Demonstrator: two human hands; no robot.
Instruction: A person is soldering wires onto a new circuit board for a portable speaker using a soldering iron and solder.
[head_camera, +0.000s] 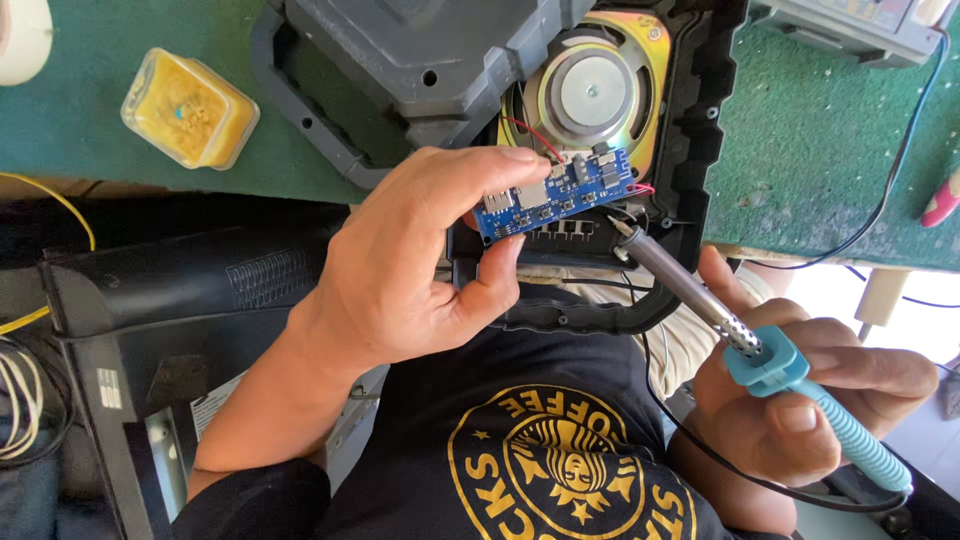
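The small rectangular circuit board (553, 193) in the left hand (400, 265) is bright blue with silver and grey parts, and thin red wires (530, 135) run from it over the round loudspeaker (590, 95), which has a pale grey centre inside an iridescent gold metal frame. The soldering iron (760, 360) in the right hand (800, 410) has a light blue ribbed handle and collar and a dull silver metal barrel, with a black cord trailing from it. The plastic speaker housing (420, 60) is dark grey, the felt-covered worktop (820, 150) is deep green, and the small square tub (190, 107) on it is clear with yellow-orange contents.
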